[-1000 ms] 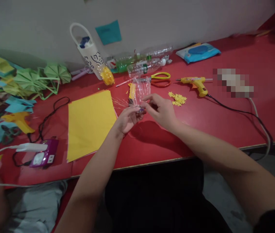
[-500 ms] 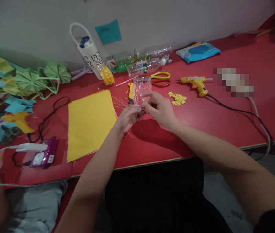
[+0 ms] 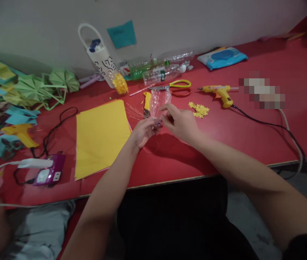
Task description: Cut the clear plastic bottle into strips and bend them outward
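My left hand (image 3: 144,131) grips the lower end of a clear plastic piece (image 3: 159,101) cut into thin strips, its neck between thumb and fingers. Close against it on the right, my right hand (image 3: 179,121) has thumb and index finger bent together at the strips; whether anything is pinched there is too small to tell. Behind the plastic lie scissors (image 3: 180,85) with yellow and red handles and a yellow cutter (image 3: 147,103). Small yellow stars (image 3: 199,109) are heaped to the right of my right hand.
Yellow paper sheets (image 3: 102,137) lie left of my hands. A yellow glue gun (image 3: 220,94) is at the right, its cord trailing to the table edge. Plastic bottles (image 3: 148,70), a white tumbler (image 3: 103,63) and a wipes pack (image 3: 222,58) stand or lie along the wall.
The strips have shifted slightly and bunch more narrowly above my left hand. My right fingers have moved a little at the plastic; my left hand keeps its grip.
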A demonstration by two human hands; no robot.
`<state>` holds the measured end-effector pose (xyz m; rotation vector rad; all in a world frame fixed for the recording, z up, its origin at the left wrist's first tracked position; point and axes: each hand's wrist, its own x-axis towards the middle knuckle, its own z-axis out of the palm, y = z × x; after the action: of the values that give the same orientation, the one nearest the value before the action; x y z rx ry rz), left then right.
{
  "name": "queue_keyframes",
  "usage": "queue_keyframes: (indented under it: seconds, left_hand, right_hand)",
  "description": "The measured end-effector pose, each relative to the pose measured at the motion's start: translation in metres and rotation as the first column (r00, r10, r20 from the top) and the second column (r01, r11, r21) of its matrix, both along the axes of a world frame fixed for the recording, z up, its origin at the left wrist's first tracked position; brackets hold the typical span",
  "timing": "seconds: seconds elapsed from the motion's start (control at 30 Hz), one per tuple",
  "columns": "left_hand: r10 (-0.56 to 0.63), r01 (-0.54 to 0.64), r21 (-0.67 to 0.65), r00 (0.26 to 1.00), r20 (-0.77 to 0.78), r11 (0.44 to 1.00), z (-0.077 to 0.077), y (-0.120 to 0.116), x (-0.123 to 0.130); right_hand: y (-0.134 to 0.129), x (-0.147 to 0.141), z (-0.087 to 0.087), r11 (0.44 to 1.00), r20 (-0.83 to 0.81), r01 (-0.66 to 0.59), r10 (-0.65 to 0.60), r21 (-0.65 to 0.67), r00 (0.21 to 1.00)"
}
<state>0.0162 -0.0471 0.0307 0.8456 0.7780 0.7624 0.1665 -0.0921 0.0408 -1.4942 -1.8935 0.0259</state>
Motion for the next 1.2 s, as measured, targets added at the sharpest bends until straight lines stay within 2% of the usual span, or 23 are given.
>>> queue_keyframes:
  seconds: [0.17,0.4,0.67,0.83,1.03,1.1,1.2]
  left_hand:
    - [0.044,-0.044,0.003,0.998,-0.033,0.999,-0.0021,0.0022,0.0003]
    - [0.025,-0.025,0.027,1.0,-0.008,0.999,-0.0084,0.0051,-0.0014]
    - [0.062,-0.062,-0.027,0.998,-0.001,0.998,-0.0049,0.0048,-0.0013]
    - [0.123,-0.118,-0.075,0.99,0.066,0.99,-0.001,0.0043,0.0004]
    - [0.102,-0.097,-0.056,0.99,0.096,0.994,-0.0048,0.0039,0.0005]
    - [0.104,-0.1,-0.049,0.99,0.097,0.994,-0.0043,0.0041,-0.0001]
    - [0.108,-0.104,-0.046,0.99,0.089,0.993,-0.001,0.0037,-0.0004]
  right_hand:
    - [0.0006,-0.0008,-0.0021,0.999,0.076,0.037,-0.038,0.019,0.996]
    - [0.0026,-0.0015,-0.0038,0.996,0.072,0.079,-0.076,-0.039,0.995]
    - [0.0013,-0.0007,-0.0032,0.996,0.113,0.078,-0.083,0.044,0.99]
    - [-0.002,-0.0044,-0.0037,0.999,0.17,0.014,-0.02,0.037,0.985]
    - [-0.0017,-0.0095,-0.0068,0.999,0.237,-0.042,0.047,-0.028,0.97]
    - [-0.0019,-0.0092,-0.0062,0.998,0.231,-0.039,0.048,-0.04,0.972]
    - [-0.0038,-0.0066,-0.0036,0.999,0.181,-0.04,0.038,0.008,0.983]
